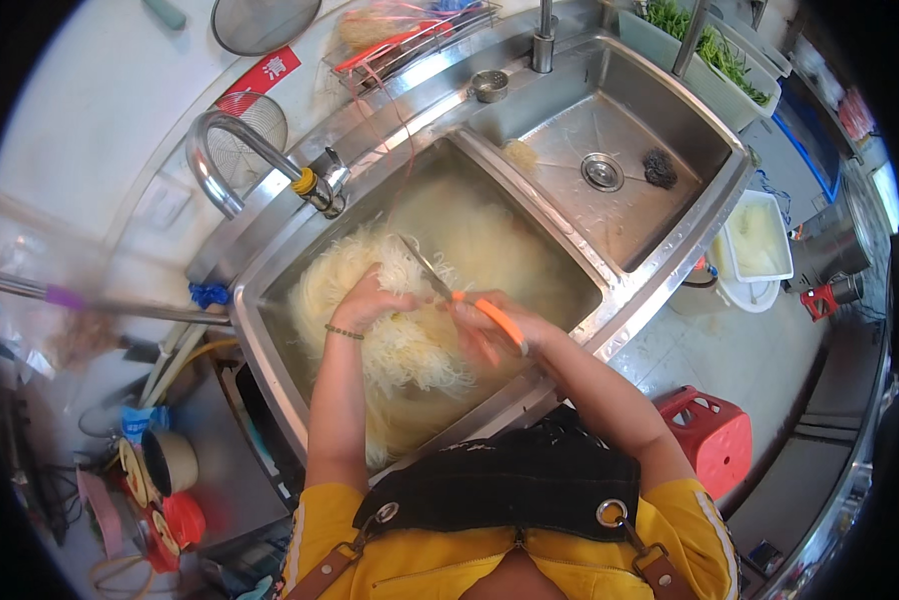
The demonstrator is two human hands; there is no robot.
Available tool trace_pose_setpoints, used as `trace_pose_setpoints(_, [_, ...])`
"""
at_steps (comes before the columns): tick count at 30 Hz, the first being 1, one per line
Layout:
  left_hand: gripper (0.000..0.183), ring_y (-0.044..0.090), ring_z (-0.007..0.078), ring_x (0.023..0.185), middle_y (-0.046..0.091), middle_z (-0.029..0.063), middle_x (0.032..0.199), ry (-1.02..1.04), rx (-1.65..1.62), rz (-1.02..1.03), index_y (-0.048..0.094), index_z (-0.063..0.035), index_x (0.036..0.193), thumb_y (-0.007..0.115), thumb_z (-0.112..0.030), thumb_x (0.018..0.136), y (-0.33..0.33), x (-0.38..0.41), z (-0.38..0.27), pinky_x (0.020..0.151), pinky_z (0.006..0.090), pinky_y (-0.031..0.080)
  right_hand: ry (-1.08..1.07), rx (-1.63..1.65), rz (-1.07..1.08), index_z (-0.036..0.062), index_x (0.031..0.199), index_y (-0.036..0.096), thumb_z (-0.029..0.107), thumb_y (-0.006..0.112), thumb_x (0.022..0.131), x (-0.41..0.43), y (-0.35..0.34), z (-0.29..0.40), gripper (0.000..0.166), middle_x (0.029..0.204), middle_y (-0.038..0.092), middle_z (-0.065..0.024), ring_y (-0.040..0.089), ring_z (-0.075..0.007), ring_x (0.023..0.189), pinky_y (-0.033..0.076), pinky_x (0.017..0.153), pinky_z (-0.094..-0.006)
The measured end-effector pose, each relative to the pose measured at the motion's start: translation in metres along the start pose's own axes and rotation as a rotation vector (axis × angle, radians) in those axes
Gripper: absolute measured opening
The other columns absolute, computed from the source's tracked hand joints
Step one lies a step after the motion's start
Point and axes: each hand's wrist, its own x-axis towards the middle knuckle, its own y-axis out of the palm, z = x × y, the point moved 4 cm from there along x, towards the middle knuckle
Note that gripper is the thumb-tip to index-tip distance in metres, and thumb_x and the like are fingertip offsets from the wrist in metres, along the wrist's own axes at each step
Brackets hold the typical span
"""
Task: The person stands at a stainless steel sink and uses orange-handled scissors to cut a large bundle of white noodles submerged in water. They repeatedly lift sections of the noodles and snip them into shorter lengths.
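My left hand [378,300] grips a bunch of pale, thin noodles [412,356] at the water's surface in the left sink basin [269,390]. Strands hang out on both sides of my fingers. In my right hand [506,319] is a pair of scissors [487,307] with orange handles. Its metal blades point up and left, across the noodles just beyond my left fingers. How far the blades are parted is hard to tell. More noodles lie under the cloudy water [487,217], their outlines blurred.
A curved faucet [221,161] rises behind the left basin. The right basin [562,142] holds a steel-wool scourer [658,168] and a tan scrubber [521,155]. Green vegetables [719,56] fill a tub at the upper right. A red plastic stool [708,442] stands on the floor at right.
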Motion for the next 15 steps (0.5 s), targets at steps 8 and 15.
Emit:
trace_pose_setpoints(8, [0.033,0.062,0.0139,0.083,0.065,0.0052,0.094,0.081,0.013,-0.145,0.06,0.0001,0.101,0.069,-0.002,0.069,0.001,0.0,0.002,0.075,0.0273,0.049,-0.039,0.02,-0.081,-0.0022,0.105,0.056,0.047,0.055,0.086,-0.025,-0.013,0.024,0.053,0.06,0.054,-0.0035,0.054,-0.0115,0.05,0.043,0.042,-0.0229])
trace_pose_setpoints(15, [0.028,0.059,0.0101,0.079,0.065,0.0024,0.091,0.1,0.148,-0.15,0.062,-0.0024,0.099,0.07,-0.004,0.072,0.007,0.009,0.008,0.072,0.0264,0.048,0.126,0.241,-0.046,-0.0015,0.103,0.053,0.054,0.055,0.084,-0.02,0.014,0.004,0.058,0.058,0.052,-0.0041,0.053,-0.0125,0.047,0.044,0.042,-0.0246])
